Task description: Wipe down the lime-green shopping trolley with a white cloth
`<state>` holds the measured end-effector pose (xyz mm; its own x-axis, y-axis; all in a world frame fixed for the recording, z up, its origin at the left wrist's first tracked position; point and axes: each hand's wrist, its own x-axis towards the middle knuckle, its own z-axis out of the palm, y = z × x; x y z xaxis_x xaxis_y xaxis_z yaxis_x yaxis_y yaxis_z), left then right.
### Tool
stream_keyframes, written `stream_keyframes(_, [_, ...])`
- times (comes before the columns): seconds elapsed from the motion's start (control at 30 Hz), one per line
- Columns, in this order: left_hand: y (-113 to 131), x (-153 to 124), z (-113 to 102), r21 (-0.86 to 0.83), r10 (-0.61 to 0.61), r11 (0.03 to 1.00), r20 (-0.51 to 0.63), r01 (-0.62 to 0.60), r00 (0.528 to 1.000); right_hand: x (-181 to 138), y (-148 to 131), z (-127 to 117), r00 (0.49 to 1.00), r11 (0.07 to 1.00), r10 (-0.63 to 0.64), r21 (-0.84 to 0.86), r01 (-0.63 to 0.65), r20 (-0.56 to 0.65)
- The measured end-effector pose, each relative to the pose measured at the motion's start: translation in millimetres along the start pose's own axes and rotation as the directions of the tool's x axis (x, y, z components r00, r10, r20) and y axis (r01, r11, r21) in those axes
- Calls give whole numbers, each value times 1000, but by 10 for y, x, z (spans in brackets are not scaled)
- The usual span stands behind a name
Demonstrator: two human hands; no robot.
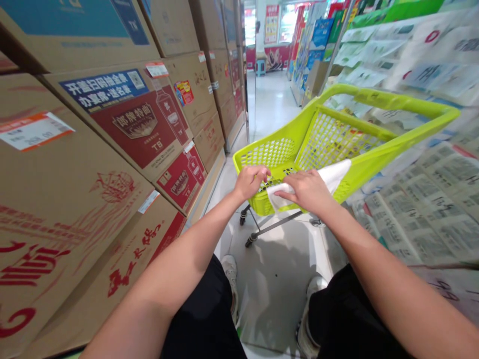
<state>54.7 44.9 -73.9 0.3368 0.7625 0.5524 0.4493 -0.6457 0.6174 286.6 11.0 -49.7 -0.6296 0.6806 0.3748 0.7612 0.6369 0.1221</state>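
Observation:
A lime-green plastic shopping cart (374, 164) stands at an angle in front of me, its low end towards my hands and its handle up at the right. My right hand (309, 188) is closed on a white cloth (335, 174), which drapes over the cart's near side rim. Beside it my left hand (252, 182) rests at the rim of the low end, fingers curled over the edge. Whether those fingers grip the rim or something small is hidden. Through the lattice, the basket floor shows between the hands.
Stacked cardboard boxes (145, 124) with price tags line the left side. Wrapped white packs (422, 209) are piled close on the right. The pale tiled floor (271, 109) runs ahead to a blue stool (261, 66). Cart wheels (251, 240) stand near my feet.

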Motion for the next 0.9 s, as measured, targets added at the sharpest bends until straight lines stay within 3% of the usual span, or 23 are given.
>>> stream_keyframes(0.1, [79, 57, 96, 37, -11, 999, 37, 10, 999, 96, -292, 81, 998, 998, -59, 25, 58, 28])
stream_keyframes(0.2, [110, 145, 124, 271, -65, 963, 223, 2, 973, 181, -486, 133, 998, 999, -13, 32, 11, 57])
stream_keyframes(0.3, [105, 230, 115, 503, -142, 863, 339, -52, 930, 199, -434, 124, 996, 999, 0, 39, -3, 85])
stream_keyframes(0.43, [113, 292, 83, 531, -162, 845, 370, -66, 915, 82, -15, 56, 998, 998, 26, 52, -29, 58])
stream_keyframes(0.63, [25, 315, -21, 532, -264, 846, 347, 43, 900, -235, 950, -99, 985, 981, 174, -83, -174, -14])
stream_keyframes(0.7, [7, 321, -32, 578, -275, 815, 328, 39, 904, -273, 1066, -119, 987, 982, 159, -98, -160, -23])
stream_keyframes(0.77, [36, 324, -10, 612, -279, 790, 314, 32, 908, -241, 964, -100, 992, 987, 127, -100, -128, -19])
stream_keyframes(0.9, [150, 323, 108, 602, -239, 798, 342, -17, 909, -45, 334, 13, 1000, 1000, 24, -10, -24, 12])
